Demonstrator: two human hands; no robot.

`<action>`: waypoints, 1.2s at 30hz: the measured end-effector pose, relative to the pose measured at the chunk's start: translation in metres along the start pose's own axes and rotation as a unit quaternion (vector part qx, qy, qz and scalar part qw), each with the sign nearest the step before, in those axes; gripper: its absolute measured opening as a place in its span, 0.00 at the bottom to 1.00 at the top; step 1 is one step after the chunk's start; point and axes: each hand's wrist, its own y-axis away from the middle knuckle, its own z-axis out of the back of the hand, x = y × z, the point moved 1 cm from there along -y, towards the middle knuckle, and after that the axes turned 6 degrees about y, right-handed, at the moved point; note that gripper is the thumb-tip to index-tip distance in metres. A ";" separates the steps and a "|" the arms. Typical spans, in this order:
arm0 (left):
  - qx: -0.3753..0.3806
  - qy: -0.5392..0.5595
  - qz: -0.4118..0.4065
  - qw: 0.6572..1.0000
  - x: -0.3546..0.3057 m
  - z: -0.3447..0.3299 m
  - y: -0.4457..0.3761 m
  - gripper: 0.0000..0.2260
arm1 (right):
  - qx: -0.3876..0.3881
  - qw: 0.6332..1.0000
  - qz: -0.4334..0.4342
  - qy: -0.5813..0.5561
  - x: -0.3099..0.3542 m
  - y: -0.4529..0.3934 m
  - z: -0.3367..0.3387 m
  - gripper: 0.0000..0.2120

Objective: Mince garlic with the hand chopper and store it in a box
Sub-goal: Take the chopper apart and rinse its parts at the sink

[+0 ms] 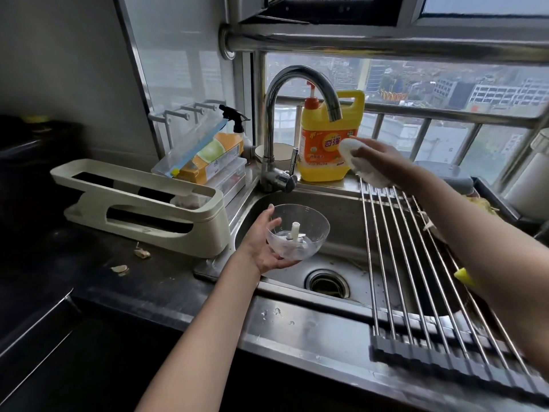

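Left grip (pixel 261 248) cups chopper bowl (pixel 298 233) over sink (pixel 341 209); right grip (pixel 383 162) clutches cloth (pixel 355 157).

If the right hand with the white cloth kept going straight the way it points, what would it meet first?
The right hand, gripping the white cloth, points left toward the yellow detergent bottle, so it would probably meet that first. The faucet may sit nearer; depth is unclear.

You hold a clear chopper bowl (pixel 298 231) with a white post. White cloth (pixel 361 162). Yellow detergent jug (pixel 329 138), orange label, red pump. Steel-grey sink (pixel 341 209). Cream rack (pixel 142 206). Dark counter (pixel 89 281).
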 end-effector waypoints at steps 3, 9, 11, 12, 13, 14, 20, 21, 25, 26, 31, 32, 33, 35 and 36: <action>0.018 0.010 0.003 1.000 0.000 -0.001 0.002 0.23 | 0.022 0.999 0.026 -0.003 0.006 0.004 -0.008 0.35; 0.025 0.022 0.015 0.999 0.000 -0.002 0.003 0.25 | 0.059 0.998 0.030 -0.020 0.013 0.008 -0.027 0.30; 0.025 0.042 0.018 0.999 0.000 -0.001 0.003 0.25 | 0.094 0.994 0.032 -0.041 0.020 0.012 -0.034 0.28; 0.029 0.060 0.019 0.998 -0.001 -0.001 0.004 0.25 | 0.109 0.993 0.032 -0.044 0.024 0.014 -0.039 0.26; 0.032 0.080 0.021 0.996 -0.001 -0.001 0.004 0.24 | 0.120 0.991 0.034 -0.044 0.027 0.015 -0.043 0.25; 0.034 0.100 0.022 0.994 -0.001 -0.001 0.005 0.24 | 0.133 0.990 0.038 -0.039 0.031 0.017 -0.047 0.23; 0.054 0.150 0.020 0.987 -0.005 0.002 0.004 0.30 | 0.200 0.974 0.102 0.019 0.041 0.034 -0.085 0.30; 0.058 0.136 0.018 0.989 -0.006 0.000 0.006 0.31 | 0.187 0.972 0.124 0.071 0.040 0.037 -0.092 0.30; 0.057 0.078 0.012 0.995 -0.006 -0.004 0.012 0.30 | 0.106 0.947 0.162 0.255 0.036 0.045 -0.116 0.33; 0.058 0.069 0.009 0.996 -0.006 -0.004 0.012 0.29 | 0.099 0.948 0.158 0.256 0.036 0.046 -0.120 0.33; 0.047 0.036 -0.004 0.998 -0.007 -0.005 0.012 0.30 | 0.076 0.950 0.143 0.266 0.038 0.048 -0.124 0.32; 0.047 0.037 -0.011 0.998 -0.007 -0.005 0.012 0.30 | 0.079 0.956 0.143 0.245 0.038 0.048 -0.124 0.32; 0.043 0.039 -0.016 0.998 -0.008 -0.005 0.011 0.30 | 0.079 0.959 0.143 0.233 0.038 0.049 -0.124 0.32; 0.026 0.032 -0.018 0.999 -0.008 -0.003 0.008 0.31 | 0.067 0.957 0.145 0.242 0.038 0.052 -0.125 0.33; 0.015 0.025 -0.020 0.999 -0.008 -0.002 0.008 0.31 | 0.060 0.955 0.141 0.252 0.037 0.053 -0.127 0.34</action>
